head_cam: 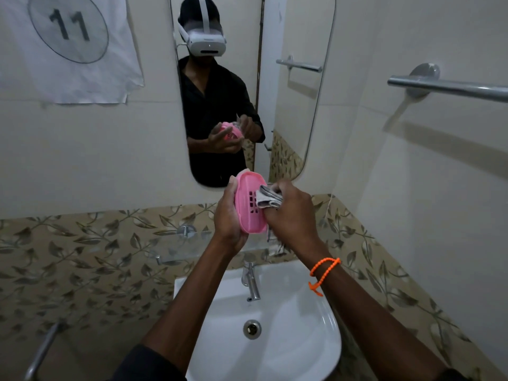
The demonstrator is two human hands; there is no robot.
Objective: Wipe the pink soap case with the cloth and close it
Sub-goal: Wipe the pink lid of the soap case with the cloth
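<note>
My left hand point(229, 218) grips the pink soap case point(248, 200) from behind, holding it up on edge above the sink. The case's slotted inner face is turned toward my right hand. My right hand point(291, 213) holds a bunched grey cloth point(268, 198) and presses it against that inner face, beside the drain slots. Part of the case's right edge is hidden by the cloth and my fingers. I cannot tell where the lid is.
Below my arms is a white sink point(316, 339) with a chrome tap point(251, 281). A glass shelf point(178, 248) juts from the leaf-patterned tiles. The mirror point(288, 111) hangs straight ahead; a towel bar point(450, 88) is on the right wall. A paper sheet marked 11 point(68, 45) hangs at the upper left.
</note>
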